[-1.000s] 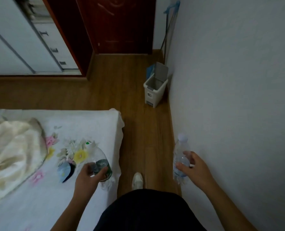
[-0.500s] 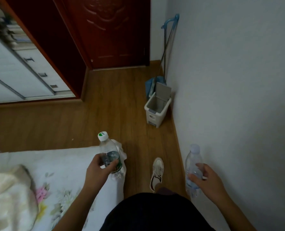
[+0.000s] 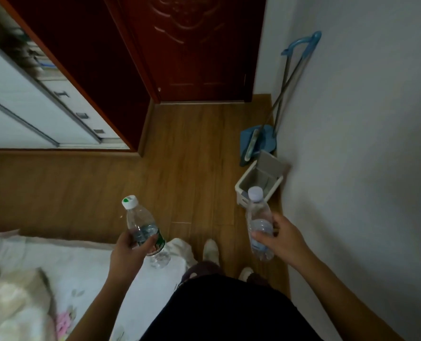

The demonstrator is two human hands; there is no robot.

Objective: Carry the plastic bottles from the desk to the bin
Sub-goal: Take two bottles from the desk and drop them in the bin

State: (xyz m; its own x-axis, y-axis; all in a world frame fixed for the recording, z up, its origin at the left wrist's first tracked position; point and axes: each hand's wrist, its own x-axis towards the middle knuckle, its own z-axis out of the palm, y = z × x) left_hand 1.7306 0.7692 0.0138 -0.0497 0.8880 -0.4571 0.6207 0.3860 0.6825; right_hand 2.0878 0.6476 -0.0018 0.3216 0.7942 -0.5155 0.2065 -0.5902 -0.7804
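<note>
Clear plastic bottles, one gripped per hand: green-labelled bottle [image 3: 144, 232] in left hand [image 3: 128, 252], pale-capped bottle [image 3: 258, 222] in right hand [image 3: 282, 238], open bin [image 3: 260, 184] just beyond.

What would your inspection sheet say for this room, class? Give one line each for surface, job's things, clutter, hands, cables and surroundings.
Surface: wooden floor, bare along the path ahead.
Job's things: green-capped bottle and pale-capped bottle, both carried; open bin against the wall.
Clutter: blue dustpan and broom handle behind the bin.
Hands: left hand and right hand each grip a bottle.
Cables: nothing seen.
Surroundings: bed at left, dark red door ahead.
</note>
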